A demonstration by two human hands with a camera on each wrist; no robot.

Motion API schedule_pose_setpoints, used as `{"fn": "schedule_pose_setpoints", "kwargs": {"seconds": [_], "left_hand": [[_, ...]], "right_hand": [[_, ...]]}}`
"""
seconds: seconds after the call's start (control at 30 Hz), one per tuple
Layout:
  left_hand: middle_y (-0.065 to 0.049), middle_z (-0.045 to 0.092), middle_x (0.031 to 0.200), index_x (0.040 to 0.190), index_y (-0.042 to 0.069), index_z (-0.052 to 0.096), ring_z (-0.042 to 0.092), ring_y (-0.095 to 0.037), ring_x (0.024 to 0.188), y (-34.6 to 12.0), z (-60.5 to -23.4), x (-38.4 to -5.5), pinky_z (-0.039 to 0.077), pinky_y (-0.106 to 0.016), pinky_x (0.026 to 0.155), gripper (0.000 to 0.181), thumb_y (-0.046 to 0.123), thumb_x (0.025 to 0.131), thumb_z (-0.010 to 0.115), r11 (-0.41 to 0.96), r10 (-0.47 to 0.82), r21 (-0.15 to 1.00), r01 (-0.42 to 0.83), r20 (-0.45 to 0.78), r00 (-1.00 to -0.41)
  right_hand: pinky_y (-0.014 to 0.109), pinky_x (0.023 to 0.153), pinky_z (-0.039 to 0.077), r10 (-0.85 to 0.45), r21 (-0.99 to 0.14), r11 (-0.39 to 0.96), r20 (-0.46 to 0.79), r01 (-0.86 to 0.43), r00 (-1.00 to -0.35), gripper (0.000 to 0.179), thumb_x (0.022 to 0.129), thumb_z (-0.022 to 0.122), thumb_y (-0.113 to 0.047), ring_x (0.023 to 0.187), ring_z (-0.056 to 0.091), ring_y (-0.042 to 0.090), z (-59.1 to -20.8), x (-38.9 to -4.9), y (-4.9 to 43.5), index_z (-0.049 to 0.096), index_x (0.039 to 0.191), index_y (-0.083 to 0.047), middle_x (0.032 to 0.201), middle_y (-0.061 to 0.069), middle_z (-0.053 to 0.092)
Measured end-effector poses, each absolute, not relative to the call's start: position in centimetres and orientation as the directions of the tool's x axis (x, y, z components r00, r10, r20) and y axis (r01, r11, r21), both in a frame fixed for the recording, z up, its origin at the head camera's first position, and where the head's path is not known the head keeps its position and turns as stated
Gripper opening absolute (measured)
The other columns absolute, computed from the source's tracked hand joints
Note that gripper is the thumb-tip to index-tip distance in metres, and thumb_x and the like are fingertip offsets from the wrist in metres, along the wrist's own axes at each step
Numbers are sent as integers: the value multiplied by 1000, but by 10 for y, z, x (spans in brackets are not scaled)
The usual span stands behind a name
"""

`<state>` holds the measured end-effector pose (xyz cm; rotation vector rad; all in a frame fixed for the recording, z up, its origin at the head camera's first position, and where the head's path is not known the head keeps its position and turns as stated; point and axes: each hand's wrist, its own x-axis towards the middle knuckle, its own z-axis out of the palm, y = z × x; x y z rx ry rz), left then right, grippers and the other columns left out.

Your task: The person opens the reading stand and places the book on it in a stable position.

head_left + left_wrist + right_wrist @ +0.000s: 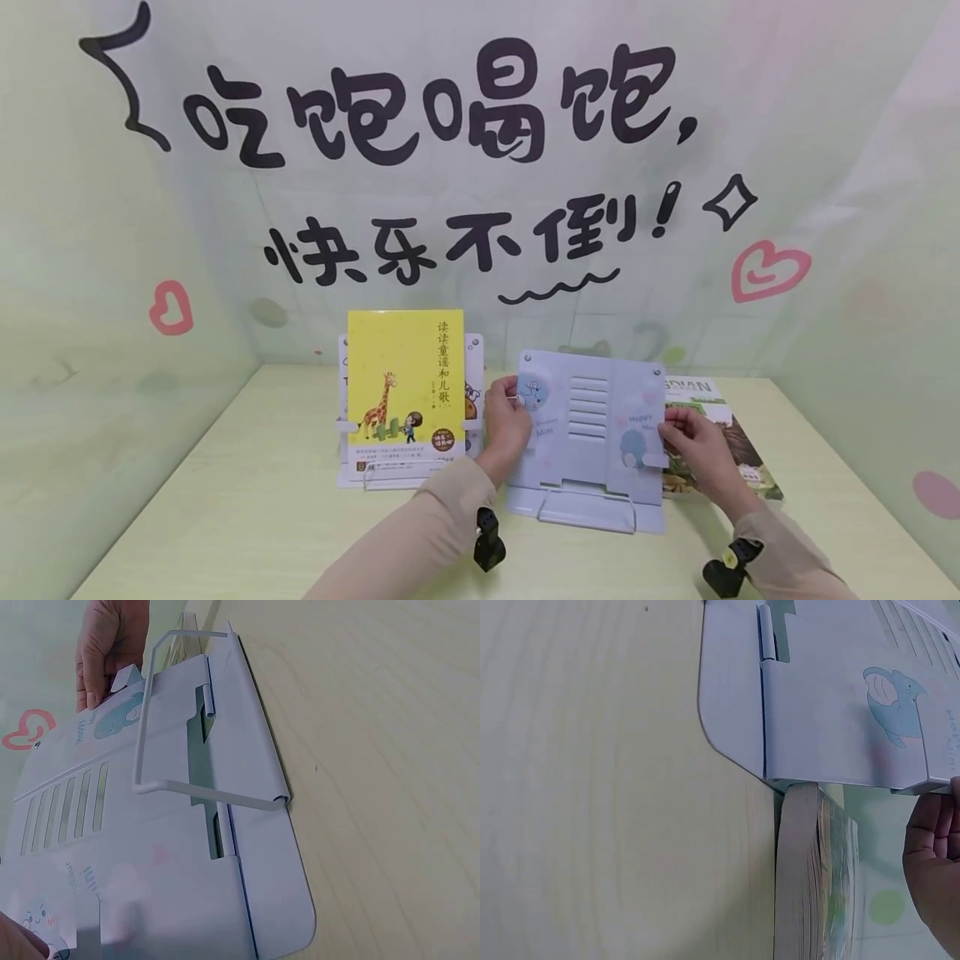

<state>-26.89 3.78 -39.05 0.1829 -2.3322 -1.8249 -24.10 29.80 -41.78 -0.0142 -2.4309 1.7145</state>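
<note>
Right now the pale blue metal book stand with little whale pictures [587, 433] stands tilted back on the light wooden table [247, 500], near the middle. The person's left hand [506, 417] pinches a small page clip at the stand's left edge, and the right hand [693, 442] pinches the clip at its right edge. A thin wire bar [202, 791] lies across the stand's front shelf. Just beside it on the right, a green picture book [720, 442] lies flat, partly under the stand. To the left, a yellow giraffe book [405, 387] stands upright on a white book stand [474, 354].
</note>
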Motion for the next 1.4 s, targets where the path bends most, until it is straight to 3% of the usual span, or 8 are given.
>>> {"fn": "schedule_pose_setpoints", "kwargs": {"seconds": [0.43, 0.8, 1.13, 1.27, 1.4], "left_hand": [[-6, 53, 104, 118, 5, 52, 50, -18, 91, 38, -390, -269, 45, -32, 85, 34, -9, 87, 46, 197, -196, 979, 54, 93, -976], [-6, 52, 102, 116, 5, 50, 48, -17, 89, 32, -389, -265, 44, -29, 81, 33, -9, 87, 45, 190, -142, 977, 96, 125, -982], [-7, 52, 99, 115, 1, 51, 48, -16, 86, 24, -386, -264, 44, -27, 79, 36, -12, 81, 48, 215, -121, 954, 206, 236, -964], [-8, 53, 103, 117, 2, 51, 50, -18, 91, 22, -380, -265, 46, -30, 83, 38, -11, 81, 50, 218, -127, 935, 278, 310, -942], [-9, 51, 117, 125, 3, 48, 50, -20, 108, 22, -371, -267, 43, -36, 99, 41, -5, 85, 53, 235, -87, 896, 377, 406, -910]], "right_hand": [[19, 70, 52, 89, -933, 346, 142, -103, -986, 27, 96, 52, -8, 78, 52, 2, -413, -232, 302, 45, 113, 11, 89, -6, 54], [18, 65, 51, 77, -916, 360, 217, -176, -973, 23, 94, 54, -5, 75, 50, 3, -415, -222, 300, 46, 108, 11, 86, -2, 54], [17, 63, 50, 93, -912, 322, 299, -256, -950, 21, 93, 55, -1, 73, 52, 1, -418, -211, 293, 45, 104, 14, 82, -12, 56], [17, 62, 50, 96, -910, 306, 320, -278, -943, 19, 92, 55, 1, 72, 52, 1, -418, -208, 291, 45, 102, 14, 81, -12, 56], [17, 62, 50, 102, -902, 339, 317, -266, -943, 19, 93, 55, -1, 72, 52, 1, -418, -207, 291, 46, 103, 13, 82, -12, 55]]}}
